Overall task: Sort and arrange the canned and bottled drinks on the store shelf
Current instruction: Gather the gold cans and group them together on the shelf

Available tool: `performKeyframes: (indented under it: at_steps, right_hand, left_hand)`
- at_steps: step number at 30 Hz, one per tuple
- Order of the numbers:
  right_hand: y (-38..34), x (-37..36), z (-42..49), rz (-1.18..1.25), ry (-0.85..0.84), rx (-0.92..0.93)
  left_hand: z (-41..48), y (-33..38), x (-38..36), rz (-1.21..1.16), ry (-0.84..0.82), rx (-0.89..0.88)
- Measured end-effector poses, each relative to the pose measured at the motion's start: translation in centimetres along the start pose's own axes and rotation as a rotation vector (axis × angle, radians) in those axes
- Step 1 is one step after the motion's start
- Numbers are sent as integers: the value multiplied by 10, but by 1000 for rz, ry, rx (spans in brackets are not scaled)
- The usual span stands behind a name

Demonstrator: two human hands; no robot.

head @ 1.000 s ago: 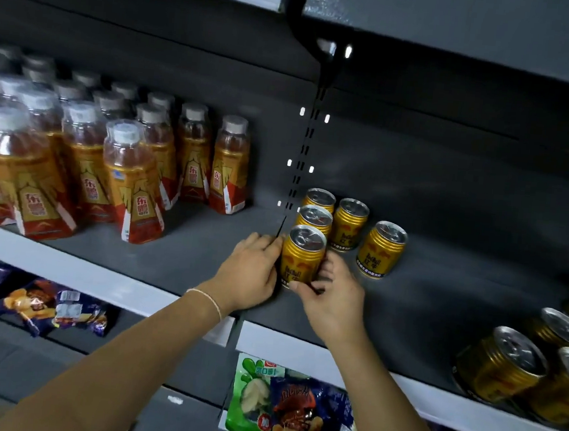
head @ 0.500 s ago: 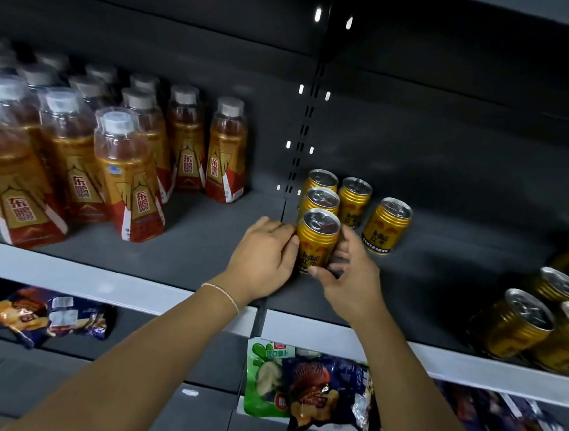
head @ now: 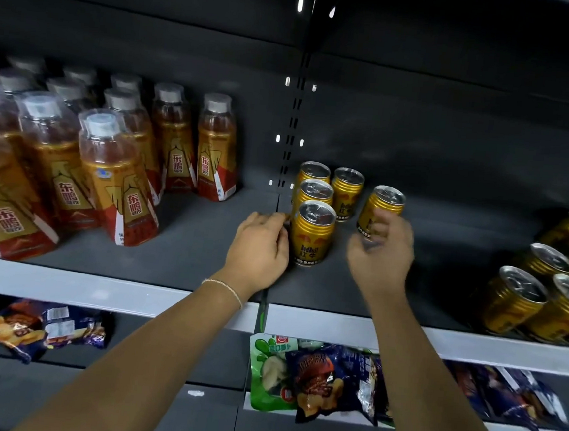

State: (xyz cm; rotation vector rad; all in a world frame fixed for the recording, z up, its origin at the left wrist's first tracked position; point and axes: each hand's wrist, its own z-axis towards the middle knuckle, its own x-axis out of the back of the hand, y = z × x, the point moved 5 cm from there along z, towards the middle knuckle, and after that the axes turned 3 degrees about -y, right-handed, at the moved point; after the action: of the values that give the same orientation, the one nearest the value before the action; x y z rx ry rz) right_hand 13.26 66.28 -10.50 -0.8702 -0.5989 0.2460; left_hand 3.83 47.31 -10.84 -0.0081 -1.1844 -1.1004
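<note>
While the left hand [head: 260, 244] touches the front Red Bull can [head: 312, 233] on the shelf [head: 205, 242] with loosely curled fingers, the blurred right hand [head: 381, 254] hovers half-spread and empty before the stray can [head: 384, 203], which probably needs gripping and aligning.

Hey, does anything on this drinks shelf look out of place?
One Red Bull can stands apart, right of the neat column behind the front can, out of line. The right hand is at it, too blurred to show a grip.
</note>
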Motion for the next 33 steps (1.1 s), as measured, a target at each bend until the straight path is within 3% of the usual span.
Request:
performKeyframes:
  at_steps: [2, 6, 11, 18, 26, 33]
  right_hand:
    - [8, 9, 24, -46, 119, -126]
    - [31, -1, 65, -61, -76, -360]
    - [32, -1, 58, -95, -126, -312]
    - [12, 17, -34, 35, -248, -124]
    - [-17, 1, -78, 129, -475, -120]
    - [-24, -7, -78, 155, -512, -151]
  left_hand:
    - [1, 2, 0, 3, -2, -1]
    - [-1, 3, 1, 11, -12, -5]
    - [-2, 2, 3, -13, -3, -10]
    - [-2, -1, 0, -52, -23, 7]
    - [-2, 1, 1, -127, 0, 5]
    - [-7, 6, 6, -218, -18, 12]
